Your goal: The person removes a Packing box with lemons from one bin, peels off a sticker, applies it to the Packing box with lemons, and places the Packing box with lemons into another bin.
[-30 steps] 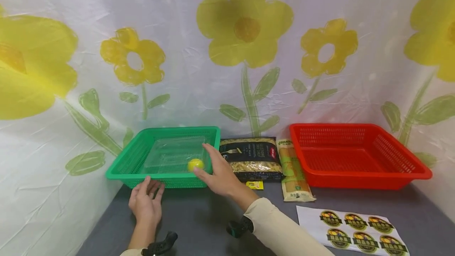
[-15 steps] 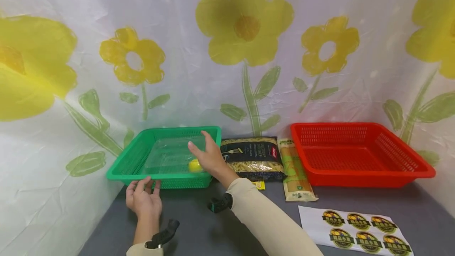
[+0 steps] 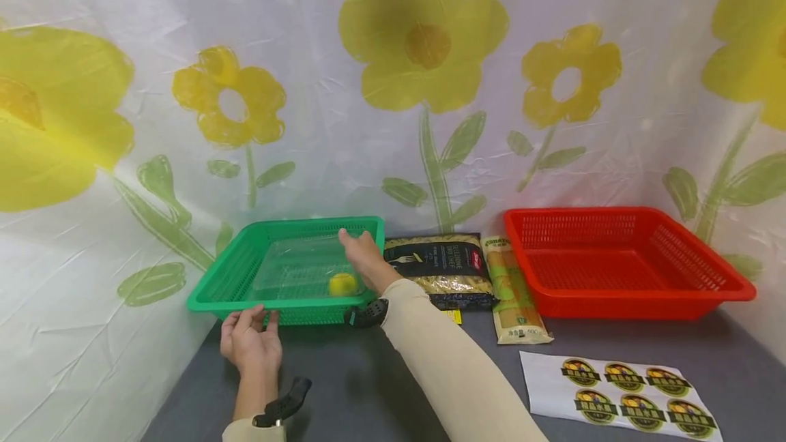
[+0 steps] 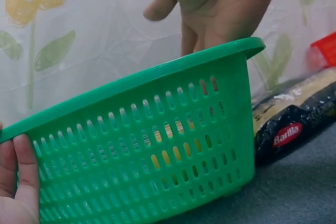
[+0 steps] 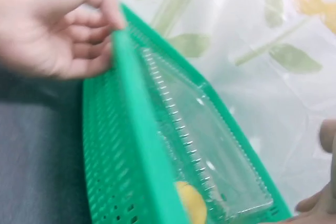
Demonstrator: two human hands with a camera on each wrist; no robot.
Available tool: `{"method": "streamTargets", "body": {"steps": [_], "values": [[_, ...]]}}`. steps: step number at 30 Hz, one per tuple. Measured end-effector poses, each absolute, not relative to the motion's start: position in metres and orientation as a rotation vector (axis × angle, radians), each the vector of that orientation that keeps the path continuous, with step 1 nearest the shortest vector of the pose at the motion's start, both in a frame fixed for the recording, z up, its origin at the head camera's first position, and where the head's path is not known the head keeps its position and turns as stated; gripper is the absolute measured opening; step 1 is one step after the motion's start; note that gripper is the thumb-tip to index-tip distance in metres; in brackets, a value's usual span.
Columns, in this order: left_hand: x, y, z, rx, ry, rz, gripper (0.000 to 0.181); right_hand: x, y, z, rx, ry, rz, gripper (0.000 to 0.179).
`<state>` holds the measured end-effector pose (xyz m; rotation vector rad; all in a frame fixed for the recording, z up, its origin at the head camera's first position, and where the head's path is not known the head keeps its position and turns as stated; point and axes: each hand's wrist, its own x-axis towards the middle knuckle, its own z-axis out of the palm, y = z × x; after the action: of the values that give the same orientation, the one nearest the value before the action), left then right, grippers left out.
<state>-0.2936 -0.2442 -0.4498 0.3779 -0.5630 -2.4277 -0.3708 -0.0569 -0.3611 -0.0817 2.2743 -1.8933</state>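
Observation:
A green plastic basket (image 3: 295, 303) with slotted walls stands at the left of the table. My left hand (image 3: 252, 346) grips its front rim, thumb on top and fingers curled beneath, as the right wrist view shows. Inside lies a clear plastic box (image 3: 291, 264) with a ridged edge. A round yellow thing (image 3: 342, 284) sits at the front right in the basket. Over the basket's right end reaches my right hand (image 3: 366, 258), its thumb held apart from fingers that point down inside. In the left wrist view its fingertips are hidden behind the rim (image 4: 157, 72).
A black-labelled pasta bag (image 3: 439, 261) lies right of the green basket, beside a long yellow-green packet (image 3: 514, 292). A small yellow packet (image 3: 454, 316) shows under my right arm. Further right are a red basket (image 3: 638, 307) and a white sticker sheet (image 3: 546, 387). A flowered curtain hangs behind.
My right hand has gone from the basket's front right corner further back inside its right end, with the thumb now raised. The left hand stays at the front rim.

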Motion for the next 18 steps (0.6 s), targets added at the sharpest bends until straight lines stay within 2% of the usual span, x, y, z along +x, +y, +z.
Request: {"method": "streamTargets", "body": {"steps": [11,14,18], "values": [[-0.298,-0.244,-0.444,0.401,-0.538,-2.423,0.029,-0.383,-0.069,-0.355,-0.001,2.352,-1.659,0.064],[-0.296,-0.242,-0.444,0.417,-0.560,-2.414,0.028,-0.381,-0.077,-0.361,0.001,2.518,-1.538,0.045],[-0.294,-0.240,-0.446,0.423,-0.556,-2.408,0.029,-0.373,-0.088,-0.375,-0.015,2.710,-1.352,0.047]]}}
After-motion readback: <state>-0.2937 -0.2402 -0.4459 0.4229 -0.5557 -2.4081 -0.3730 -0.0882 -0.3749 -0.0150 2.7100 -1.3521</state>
